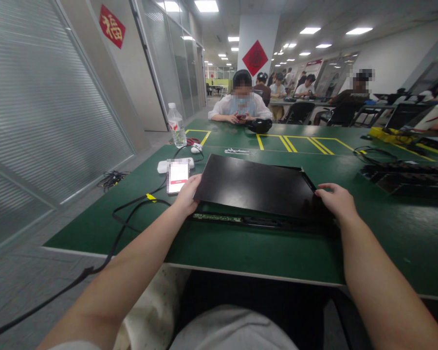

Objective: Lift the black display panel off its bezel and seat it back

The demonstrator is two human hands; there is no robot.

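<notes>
A flat, glossy black screen panel (255, 184) is raised at its left side, tilted over a black frame (277, 222) on the green table. My left hand (188, 194) is closed on the panel's left edge; most of its fingers are hidden beneath. At the other end, my right hand (336, 200) grips the right side by the frame's edge, thumb against it and fingers partly hidden. Along the near side of the frame, a strip of green circuit board (217, 218) shows under the raised panel.
Left of the panel lie a lit phone (178, 176), a white mouse (196, 148) and a black cable (126, 218). A water bottle (176, 125) stands farther back. Black hardware (397, 180) lies at right. Across the table sits a person (241, 104) holding a phone.
</notes>
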